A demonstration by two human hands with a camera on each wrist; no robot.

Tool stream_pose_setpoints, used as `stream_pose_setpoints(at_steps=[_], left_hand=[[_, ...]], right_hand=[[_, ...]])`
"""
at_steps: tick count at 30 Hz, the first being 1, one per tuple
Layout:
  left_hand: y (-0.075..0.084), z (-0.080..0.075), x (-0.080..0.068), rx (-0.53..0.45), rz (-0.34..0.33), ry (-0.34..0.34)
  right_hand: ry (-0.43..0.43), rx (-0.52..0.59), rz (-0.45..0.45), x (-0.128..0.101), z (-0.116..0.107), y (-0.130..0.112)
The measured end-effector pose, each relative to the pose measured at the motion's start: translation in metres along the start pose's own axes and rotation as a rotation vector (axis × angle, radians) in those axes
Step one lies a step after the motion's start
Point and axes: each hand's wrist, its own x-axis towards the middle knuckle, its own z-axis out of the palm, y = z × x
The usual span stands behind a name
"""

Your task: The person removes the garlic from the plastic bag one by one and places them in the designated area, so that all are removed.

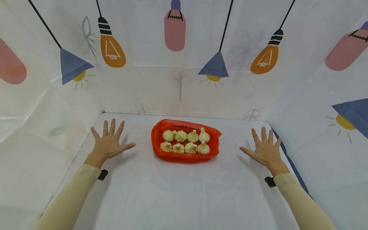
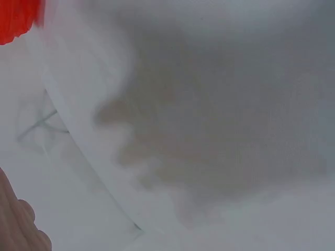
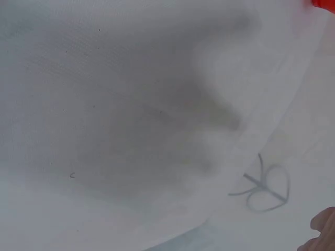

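Only print is a dark line of letters on the far rim of the red plastic bag (image 1: 184, 127) under the garlic, too small & creased to read; backdrop cloth (image 1: 184, 83) has lamp & bulb drawings, no words or nos.

White cloth is covering the worktop (image 1: 178, 191) and running up as walls on three sides. Printed lamps are showing on the back wall: orange bulbs (image 1: 112, 51) (image 1: 265, 59), a pink bulb (image 1: 174, 29), blue cone shades (image 1: 73, 65) (image 1: 214, 65). A dark blue strip (image 1: 290, 163) is showing along the worktop's right edge. Faint grey doodles (image 3: 267, 185) are bleeding through the fabric.
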Motion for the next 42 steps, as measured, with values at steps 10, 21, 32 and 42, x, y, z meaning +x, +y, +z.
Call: stream_pose_setpoints(at_steps=[10,21,32,42], left_hand=[[0.019,0.0,0.009,-0.061,0.015,0.027],[0.053,0.012,0.02,-0.209,0.045,0.078],[0.079,0.017,0.027,-0.405,0.079,0.105],[0.1,0.03,0.029,-0.798,0.093,0.032]], right_hand=[[0.002,0.008,-0.006,0.002,-0.001,-0.004],[-0.004,0.052,-0.014,0.008,-0.008,-0.011],[-0.049,0.137,-0.03,0.018,-0.017,-0.03],[-0.126,0.37,-0.056,0.039,-0.027,-0.065]])
